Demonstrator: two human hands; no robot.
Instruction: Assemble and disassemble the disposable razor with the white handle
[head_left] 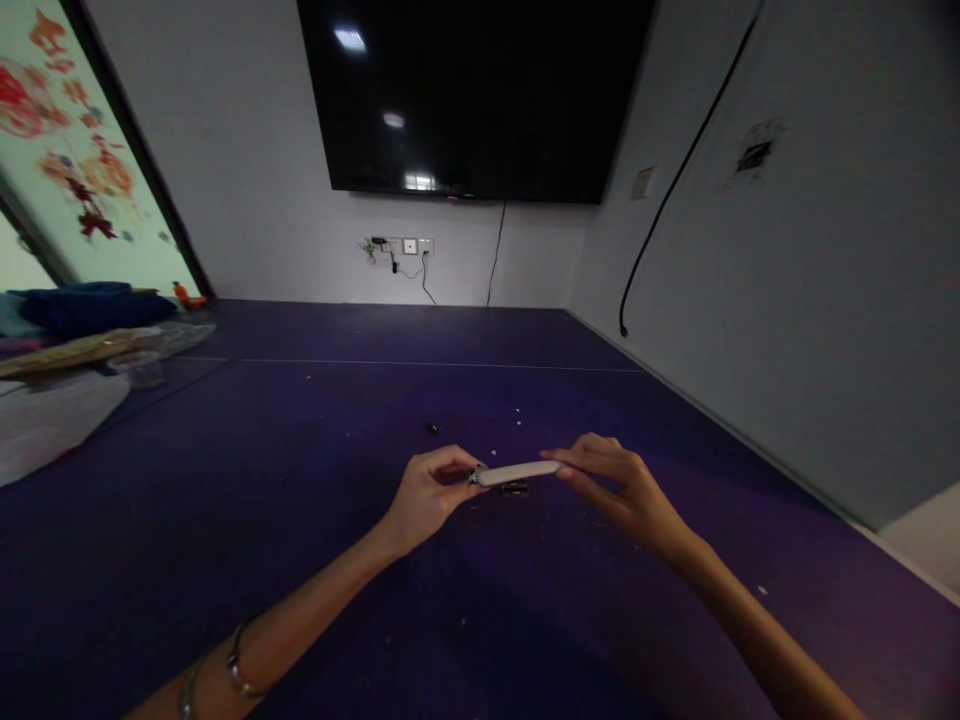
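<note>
A slim, pale, bar-shaped object (519,473) is held nearly level between my hands, its kind not clear from this angle. My left hand (429,495) pinches its left end, where a small dark, metallic-looking part shows. At the other end, the thumb and fingers of my right hand (611,485) are closed on the tip. Just below the bar, a small dark piece with light marks (514,489) is partly covered by it; I cannot make out what that is. A little black object (432,428) lies beyond my left hand on the purple surface (337,600).
White specks are scattered over the purple surface. Clothes (90,308), plastic bags (60,420) and a clear cup (142,370) are piled at the left. A large screen (480,100) hangs on the far wall above sockets (409,246). One black cable (675,190) hangs down at the right.
</note>
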